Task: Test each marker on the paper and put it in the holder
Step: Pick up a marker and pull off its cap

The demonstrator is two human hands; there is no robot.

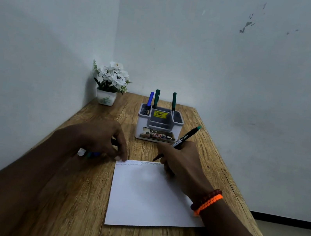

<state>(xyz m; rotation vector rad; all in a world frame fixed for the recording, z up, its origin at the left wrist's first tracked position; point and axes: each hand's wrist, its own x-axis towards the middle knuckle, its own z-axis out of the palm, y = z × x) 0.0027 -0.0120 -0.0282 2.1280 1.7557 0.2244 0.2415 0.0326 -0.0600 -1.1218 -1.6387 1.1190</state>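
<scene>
A white sheet of paper (146, 194) lies on the wooden table, with zigzag test lines along its top edge. My right hand (180, 163) grips a black marker with a green end (185, 137), its tip just above the paper's top edge. My left hand (103, 140) rests left of the paper, its fingertips on the top left corner, and it covers several markers (89, 153); whether it grips them I cannot tell. A white and grey holder (159, 126) stands behind the paper, holding one blue marker (150, 101) and two green markers (156, 98).
A small white pot of white flowers (109, 84) sits in the back left corner against the wall. The table's right edge (230, 171) drops to the floor. Walls close in the left and back sides.
</scene>
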